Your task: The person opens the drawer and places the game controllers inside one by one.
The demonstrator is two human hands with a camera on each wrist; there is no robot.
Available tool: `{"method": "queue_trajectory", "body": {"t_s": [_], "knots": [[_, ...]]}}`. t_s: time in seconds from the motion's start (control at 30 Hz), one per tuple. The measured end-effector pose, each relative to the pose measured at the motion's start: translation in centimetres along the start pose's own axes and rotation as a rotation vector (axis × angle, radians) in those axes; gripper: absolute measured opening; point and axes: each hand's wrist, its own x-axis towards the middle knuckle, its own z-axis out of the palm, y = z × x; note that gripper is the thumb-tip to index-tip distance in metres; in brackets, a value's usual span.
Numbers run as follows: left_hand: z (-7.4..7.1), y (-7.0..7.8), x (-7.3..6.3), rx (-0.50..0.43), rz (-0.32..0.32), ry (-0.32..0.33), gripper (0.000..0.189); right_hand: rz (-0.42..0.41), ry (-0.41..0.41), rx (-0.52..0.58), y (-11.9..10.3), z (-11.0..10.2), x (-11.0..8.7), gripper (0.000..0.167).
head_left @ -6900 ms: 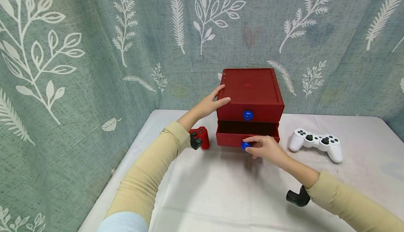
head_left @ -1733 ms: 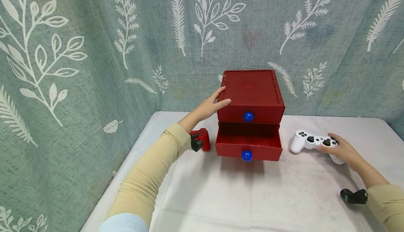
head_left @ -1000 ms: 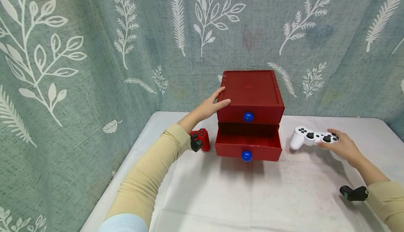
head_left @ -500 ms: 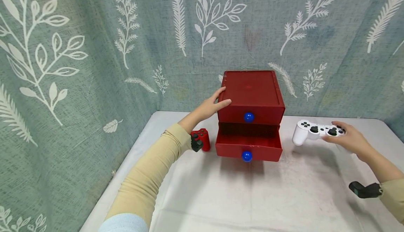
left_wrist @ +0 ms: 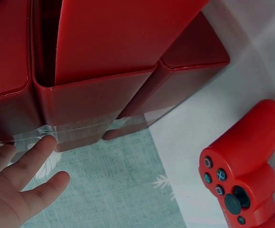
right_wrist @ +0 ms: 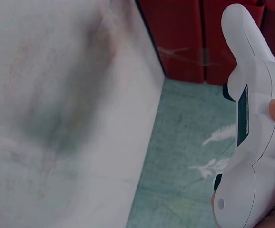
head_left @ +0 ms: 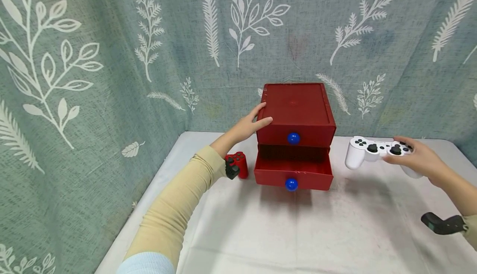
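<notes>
My right hand grips the right half of a white game controller and holds it above the table, right of the red drawer box. In the right wrist view the white controller shows its underside edge, with a thumb or finger pressed to it. My left hand rests at the box's left side, fingers spread and straight along its upper edge. The lower drawer is pulled out and shows a bare inside; its blue knob faces front. The upper drawer is closed.
A red game controller lies left of the box, partly hidden by the left wrist's black camera; the left wrist view shows the red controller nearer. A leaf-patterned curtain hangs behind and left of the white table.
Since the oldest frame, the right hand left the lower knob with that drawer further out, then took hold of the white controller. Lately it has lifted it off the table. The left hand stays put.
</notes>
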Motion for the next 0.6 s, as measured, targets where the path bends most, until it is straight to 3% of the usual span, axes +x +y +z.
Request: {"method": "queue_trajectory", "body": {"t_s": [0.6], "knots": [[0.0,0.1,0.0,0.001,0.004,-0.001,0.071,0.021,-0.047,0.046,-3.5,0.2,-2.6,0.094]]}}
